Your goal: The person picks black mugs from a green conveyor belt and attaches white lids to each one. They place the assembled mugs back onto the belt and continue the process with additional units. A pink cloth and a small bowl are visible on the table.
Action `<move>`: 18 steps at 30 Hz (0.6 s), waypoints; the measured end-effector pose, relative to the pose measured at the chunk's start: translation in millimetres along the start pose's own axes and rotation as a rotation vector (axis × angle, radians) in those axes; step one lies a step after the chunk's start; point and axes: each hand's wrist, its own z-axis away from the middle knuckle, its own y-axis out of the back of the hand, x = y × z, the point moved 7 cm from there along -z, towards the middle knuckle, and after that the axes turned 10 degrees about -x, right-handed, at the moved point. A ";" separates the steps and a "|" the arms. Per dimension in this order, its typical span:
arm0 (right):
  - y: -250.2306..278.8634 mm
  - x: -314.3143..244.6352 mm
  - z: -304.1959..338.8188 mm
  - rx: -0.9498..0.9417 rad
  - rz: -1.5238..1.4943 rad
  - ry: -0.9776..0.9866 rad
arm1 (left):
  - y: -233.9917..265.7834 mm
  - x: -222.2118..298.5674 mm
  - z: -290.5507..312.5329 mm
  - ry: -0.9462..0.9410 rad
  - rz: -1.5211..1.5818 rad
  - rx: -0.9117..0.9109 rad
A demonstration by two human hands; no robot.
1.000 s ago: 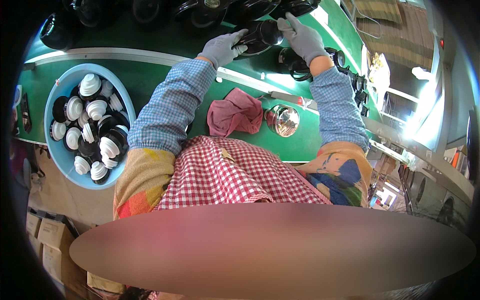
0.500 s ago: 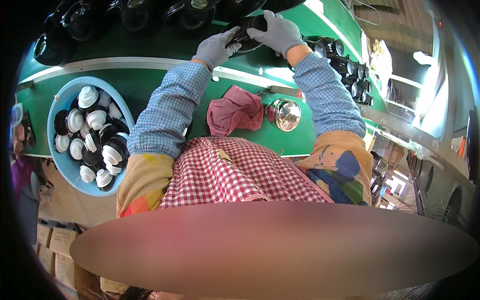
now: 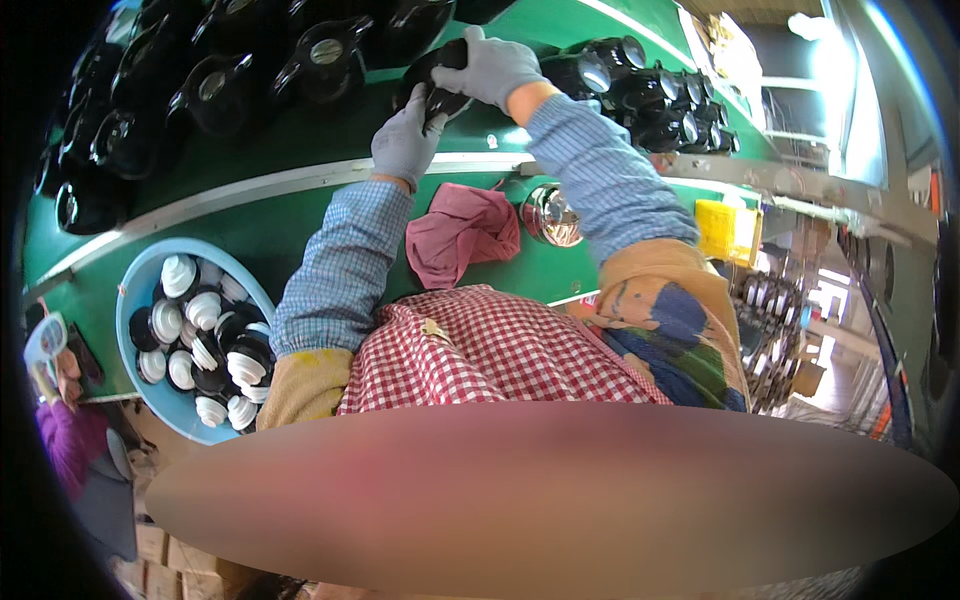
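Observation:
At the far side of the green bench, a glossy black jug is tilted between my two grey-gloved hands. My right hand grips it from above and the right, its fingers curled over the top. Lower on its near side, my left hand has thumb and fingers closed against it. Much of the jug's shape is hidden by the gloves. Just left of it stands another black jug with a spout and handle, one of several in rows.
More black jugs lie to the right. Nearer me are a pink cloth and a shiny silver round vessel. A blue basin holds black-and-white stoppers. A metal rail crosses the bench. A person in purple is at far left.
My view has turned, bringing more jugs into sight at the left. Both hands have shifted left with the jug, and my left hand now sits lower on it.

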 end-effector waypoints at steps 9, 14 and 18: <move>28.1 69.6 -41.2 0.086 -0.234 0.016 | 10.8 15.8 -1.1 -0.364 0.106 0.235; 81.5 156.7 -76.8 0.312 -0.294 -0.149 | 45.7 0.6 -15.9 -0.227 0.162 0.193; 66.4 251.7 -126.1 0.208 -0.261 -0.336 | 38.3 12.4 -50.4 -0.310 0.110 0.236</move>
